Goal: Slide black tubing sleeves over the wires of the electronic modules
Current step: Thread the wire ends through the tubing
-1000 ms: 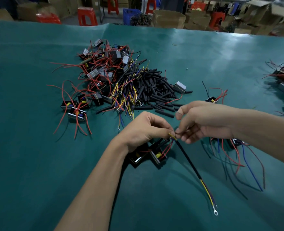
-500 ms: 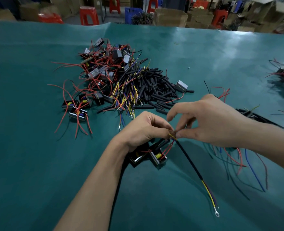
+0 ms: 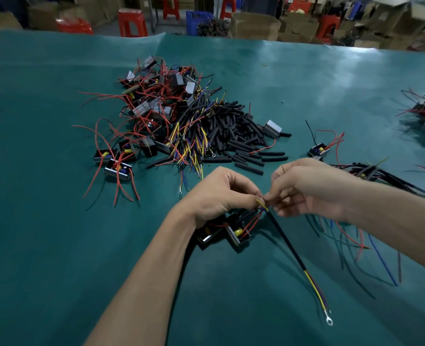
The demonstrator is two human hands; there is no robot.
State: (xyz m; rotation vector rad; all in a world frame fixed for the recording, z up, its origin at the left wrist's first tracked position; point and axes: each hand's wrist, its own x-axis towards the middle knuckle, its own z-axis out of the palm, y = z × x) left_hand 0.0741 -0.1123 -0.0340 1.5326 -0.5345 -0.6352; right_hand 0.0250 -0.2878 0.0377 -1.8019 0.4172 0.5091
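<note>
Thin black tubing sleeve (image 3: 287,242) already sits over a yellow and purple wire pair (image 3: 316,288), running diagonally from the hands down toward the near right; the wires exit its lower end and finish in a silver ring terminal (image 3: 329,320) lying on the teal table mat (image 3: 56,245). At the sleeve's top end short yellow and blue wire tips (image 3: 262,204) poke out right between the two hands. Just below the left hand lie two small black open-box electronic modules (image 3: 236,233) with yellow parts and red leads, touching each other on the mat.

Left hand (image 3: 221,193) comes in from the near left, knuckles up, fingers curled, thumb and forefinger pinching the wire tips at the sleeve top. Right hand (image 3: 306,186) comes from the right, fingers curled, fingertips pinching at the same spot, touching the left hand's fingertips; what exactly it pinches is too small to tell.

Further back: pile of loose short black tubing pieces (image 3: 239,136), beside a heap of modules with red wires (image 3: 154,103). Loose red, blue and black wires (image 3: 371,250) trail under the right forearm.
</note>
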